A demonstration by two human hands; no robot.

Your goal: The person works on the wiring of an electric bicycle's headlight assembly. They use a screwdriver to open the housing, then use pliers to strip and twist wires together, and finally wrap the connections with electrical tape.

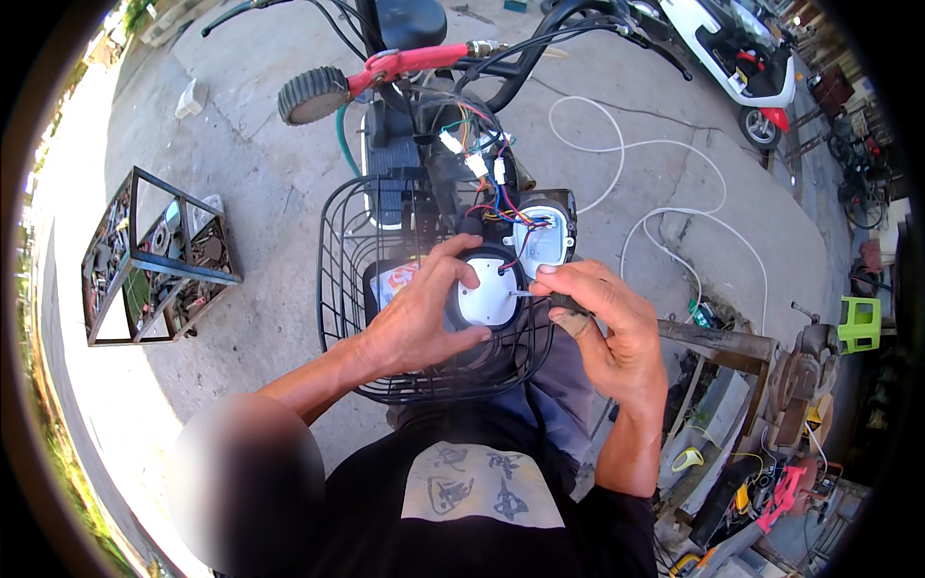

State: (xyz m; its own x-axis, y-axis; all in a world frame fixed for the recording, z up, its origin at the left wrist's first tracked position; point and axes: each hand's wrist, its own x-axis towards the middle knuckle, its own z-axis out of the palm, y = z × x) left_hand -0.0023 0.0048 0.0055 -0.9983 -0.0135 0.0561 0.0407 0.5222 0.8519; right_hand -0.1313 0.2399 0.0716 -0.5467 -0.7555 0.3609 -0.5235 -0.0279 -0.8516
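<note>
The white housing [488, 301] is likely light, stiff and smooth; hold its rim, clear of the wires [506, 265]. It lies over the right half of the basket [434, 398], within the part-spread left grip [414, 306], thumb and fingers on its edge; the right grip [617, 332] pinches a screwdriver [567, 304], tip at the housing's right side.

Passable from above along the left edge of the basket [434, 396], and over its near edge between both forearms. Obstructed toward the right edge by the right hand [617, 332] and screwdriver [568, 304], at the far right corner by a white housing [544, 252] and loose wires [503, 199].
</note>
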